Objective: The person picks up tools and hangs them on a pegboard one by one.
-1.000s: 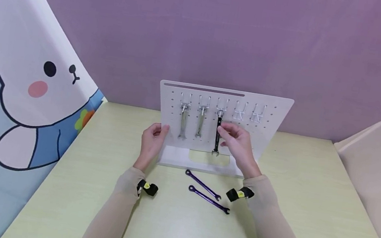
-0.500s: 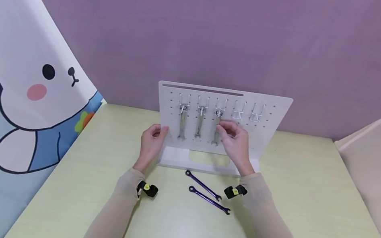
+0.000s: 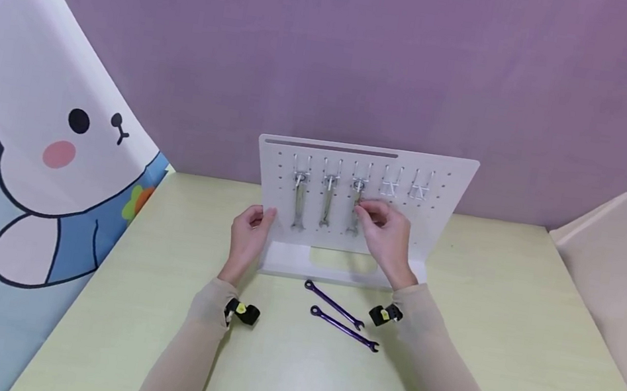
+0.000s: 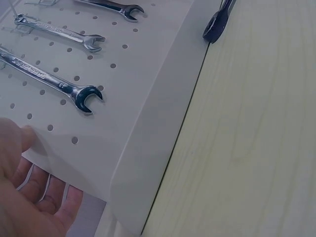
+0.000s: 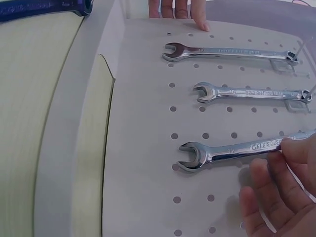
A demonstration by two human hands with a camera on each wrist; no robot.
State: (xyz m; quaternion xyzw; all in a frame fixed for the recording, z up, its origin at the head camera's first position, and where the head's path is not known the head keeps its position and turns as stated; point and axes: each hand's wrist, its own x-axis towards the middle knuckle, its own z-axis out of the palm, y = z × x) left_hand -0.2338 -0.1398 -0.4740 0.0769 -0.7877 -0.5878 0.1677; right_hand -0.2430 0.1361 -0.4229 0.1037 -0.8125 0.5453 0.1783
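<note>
At the third hook [image 3: 360,179] from the left on the board [image 3: 431,232], the right hand [image 3: 388,239] has the wrench [image 5: 228,152] in a pinching grip; the left hand [image 3: 248,234] pinches the board's edge. If poorly seated, the wrench could drop onto the surface [image 3: 287,379] upon release.

A: L hand [image 4: 24,210] pos?
B: 8 o'clock: thumb on front of white pegboard [image 4: 116,101], fingers behind its edge.
A: What's nr?
B: Lowest silver wrench [image 4: 49,80], approx 10 o'clock, open end twd 4. Mid wrench [image 4: 61,33] abv it, top wrench [image 4: 111,5] at 11, partly cut off.
A: Other side?
B: Base strip [image 4: 163,98], 1 to 7 o'clock; wood-grain table [image 4: 247,133] at 3. Dk wrench [image 4: 216,27] end at 1, by the strip.
</note>
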